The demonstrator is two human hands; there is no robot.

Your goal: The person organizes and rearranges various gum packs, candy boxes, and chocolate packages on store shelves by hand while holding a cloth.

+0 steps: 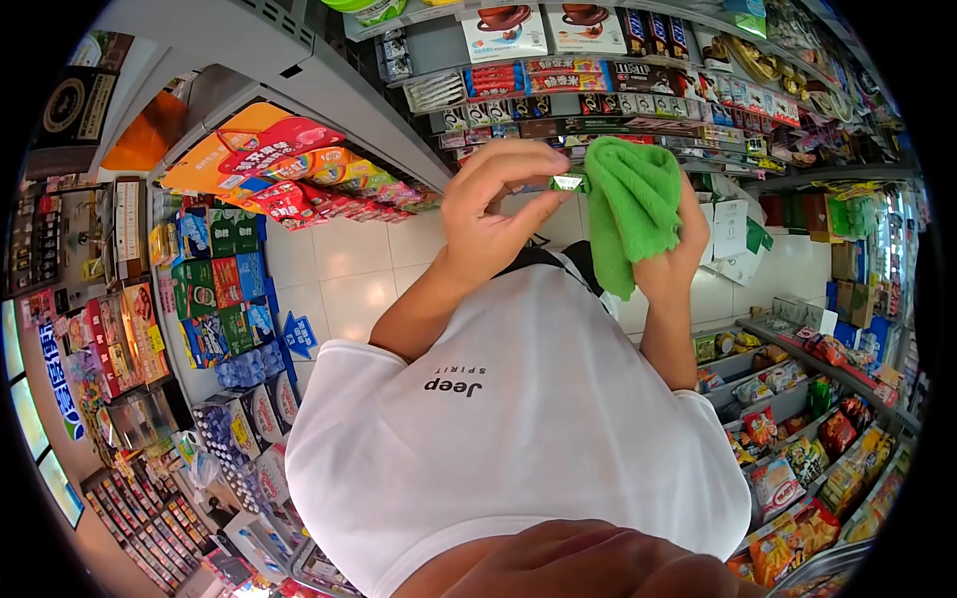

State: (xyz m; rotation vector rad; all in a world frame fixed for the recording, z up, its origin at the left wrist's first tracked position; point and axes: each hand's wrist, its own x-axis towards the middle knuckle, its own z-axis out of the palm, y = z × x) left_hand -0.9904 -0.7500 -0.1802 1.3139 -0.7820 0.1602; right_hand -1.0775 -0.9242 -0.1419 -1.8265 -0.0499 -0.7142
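In front of my chest, my left hand (495,204) pinches a small green-and-silver wrapped pack (569,183) between thumb and fingers. Only one end of the pack shows clearly, so its kind is hard to read. My right hand (683,244) grips a fluffy green cloth (630,204), which is bunched up and hangs down over the palm. The cloth sits right beside the pack, at its right end. Whether the two touch, I cannot tell. Most of my right fingers are hidden behind the cloth.
Ahead stands a shelf rack (588,80) with rows of small packaged sweets. Hanging snack bags (329,179) are at the upper left, stacked drink cartons (221,284) farther left. Bins of snack bags (788,448) stand at the right. Pale floor tiles (349,264) show between.
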